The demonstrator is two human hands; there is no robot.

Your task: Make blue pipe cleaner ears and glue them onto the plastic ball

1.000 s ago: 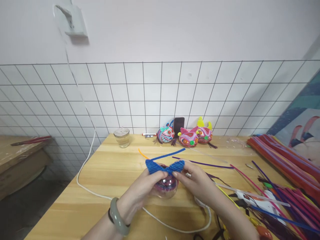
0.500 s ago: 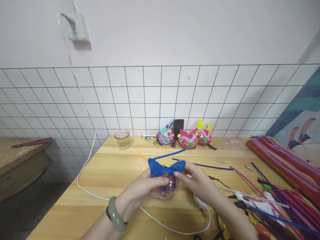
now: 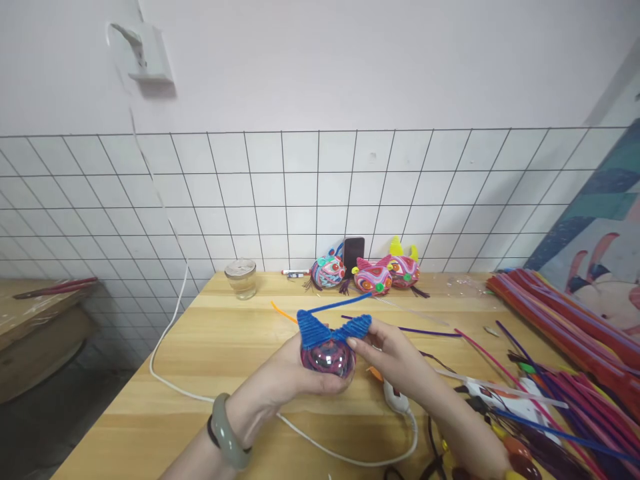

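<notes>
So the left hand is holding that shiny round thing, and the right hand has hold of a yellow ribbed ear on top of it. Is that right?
Not quite: the ribbed ear is blue, not yellow, as the head view shows. The right hand does hold it, and the left hand holds the shiny round thing.

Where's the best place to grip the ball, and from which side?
Likely its rounded lower part, cupped from the left as the left hand does: the ball has blue flaps spread across its top, with the right hand at one.
</notes>
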